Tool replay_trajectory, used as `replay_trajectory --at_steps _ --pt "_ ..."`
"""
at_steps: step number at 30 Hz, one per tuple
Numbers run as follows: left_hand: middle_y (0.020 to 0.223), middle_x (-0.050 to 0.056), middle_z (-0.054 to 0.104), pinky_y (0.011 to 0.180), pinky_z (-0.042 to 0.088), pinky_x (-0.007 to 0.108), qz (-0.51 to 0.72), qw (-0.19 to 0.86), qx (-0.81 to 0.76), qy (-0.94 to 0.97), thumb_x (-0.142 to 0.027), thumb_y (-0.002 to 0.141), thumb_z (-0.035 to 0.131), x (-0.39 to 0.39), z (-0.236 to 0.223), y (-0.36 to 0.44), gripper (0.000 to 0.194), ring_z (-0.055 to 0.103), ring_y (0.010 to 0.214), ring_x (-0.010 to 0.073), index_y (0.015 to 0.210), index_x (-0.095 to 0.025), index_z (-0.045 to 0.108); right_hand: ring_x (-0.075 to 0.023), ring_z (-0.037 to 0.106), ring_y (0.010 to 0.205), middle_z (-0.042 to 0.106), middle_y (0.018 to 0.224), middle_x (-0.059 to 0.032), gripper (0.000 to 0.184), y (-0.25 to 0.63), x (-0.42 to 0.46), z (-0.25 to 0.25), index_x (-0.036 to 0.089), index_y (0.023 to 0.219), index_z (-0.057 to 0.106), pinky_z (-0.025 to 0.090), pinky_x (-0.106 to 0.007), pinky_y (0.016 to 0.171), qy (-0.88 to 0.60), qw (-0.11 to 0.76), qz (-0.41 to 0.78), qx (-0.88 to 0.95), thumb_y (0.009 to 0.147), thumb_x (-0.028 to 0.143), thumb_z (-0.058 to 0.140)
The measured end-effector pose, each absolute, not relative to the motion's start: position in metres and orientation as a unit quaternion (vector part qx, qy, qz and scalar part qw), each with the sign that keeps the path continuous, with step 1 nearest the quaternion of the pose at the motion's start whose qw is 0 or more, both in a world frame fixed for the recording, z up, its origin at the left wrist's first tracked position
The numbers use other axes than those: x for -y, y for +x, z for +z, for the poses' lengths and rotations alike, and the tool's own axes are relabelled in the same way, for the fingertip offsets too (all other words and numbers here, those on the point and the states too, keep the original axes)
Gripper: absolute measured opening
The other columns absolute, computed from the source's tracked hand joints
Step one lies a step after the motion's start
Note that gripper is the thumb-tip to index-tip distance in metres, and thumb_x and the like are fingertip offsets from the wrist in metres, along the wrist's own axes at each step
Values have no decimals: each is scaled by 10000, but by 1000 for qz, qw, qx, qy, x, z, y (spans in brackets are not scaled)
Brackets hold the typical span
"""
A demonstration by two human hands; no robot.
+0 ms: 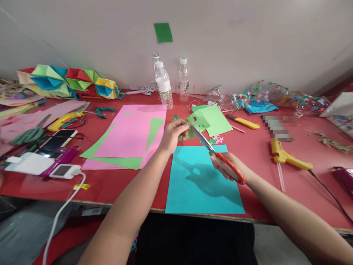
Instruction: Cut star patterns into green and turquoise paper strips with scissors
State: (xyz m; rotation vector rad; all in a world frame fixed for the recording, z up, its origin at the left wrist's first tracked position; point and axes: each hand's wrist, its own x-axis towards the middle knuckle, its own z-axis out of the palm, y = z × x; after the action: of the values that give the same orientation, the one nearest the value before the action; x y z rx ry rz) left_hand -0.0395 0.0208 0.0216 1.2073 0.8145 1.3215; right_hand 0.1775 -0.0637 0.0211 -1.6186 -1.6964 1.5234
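Observation:
My left hand [175, 133] is closed in a pinch on what looks like a small piece of green paper, mostly hidden by the fingers. A pair of scissors [202, 139] with red handles is in my right hand [230, 165], its blades reaching to my left fingertips. Below both hands lies a blue paper sheet [198, 195], with their shadows on it. Just beyond are a light green sheet [219, 121], green paper with cut-out gaps [202, 119] and small pink paper stars [217, 140].
Pink sheets [124, 129] and green sheets lie left. Plastic bottles [164, 88] stand at the back. A yellow cutter knife [248, 123] and yellow glue gun [289, 158] lie right. Phones [57, 141], a white cable [66, 206] and green-handled scissors [27, 135] are at far left.

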Motion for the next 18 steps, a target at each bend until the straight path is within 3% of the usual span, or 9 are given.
replay_trajectory --at_steps 18 --pt "475 -53 501 429 304 203 562 538 -352 521 -262 717 658 -25 15 -41 134 420 424 59 630 -177 600 -59 351 276 393 339 81 527 175 64 21 203 666 477 289 -167 309 -578 160 532 597 831 701 532"
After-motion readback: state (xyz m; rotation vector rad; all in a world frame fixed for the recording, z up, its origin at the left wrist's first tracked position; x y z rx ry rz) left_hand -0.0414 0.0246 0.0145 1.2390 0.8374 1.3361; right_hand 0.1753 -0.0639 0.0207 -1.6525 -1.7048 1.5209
